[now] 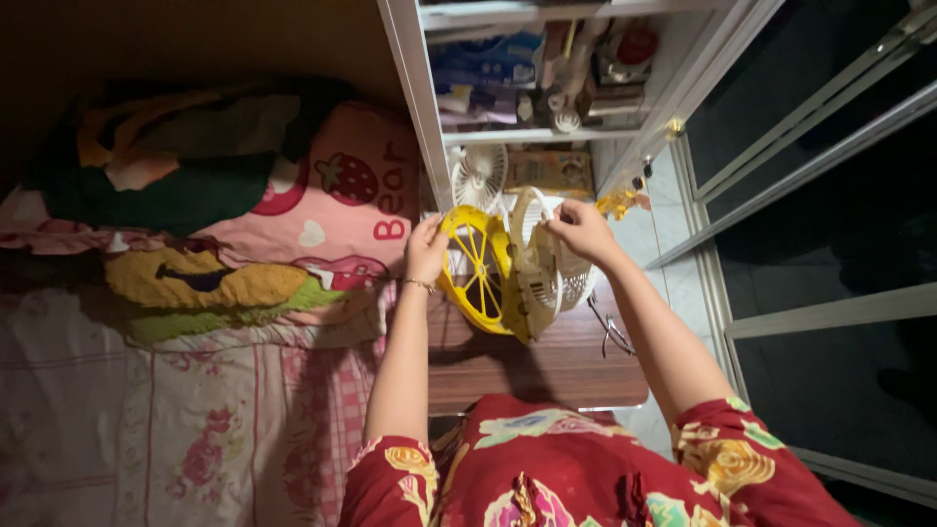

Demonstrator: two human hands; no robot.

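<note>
A small yellow and white fan [508,268] stands on a dark wooden table [547,366] in front of me. My left hand [426,249] grips the left rim of its yellow grille [472,265]. My right hand [578,229] holds the top of the white rear housing [545,283]. Both forearms reach forward from red flowered sleeves. The grille looks tilted apart from the white part, with the blades partly visible between them.
A white shelf unit [532,88] with bottles and boxes stands behind the table, with another white fan [478,176] on its lower shelf. Glasses [610,332] lie on the table's right. A bed with pink pillows [332,195] fills the left. Glass doors [830,195] are at right.
</note>
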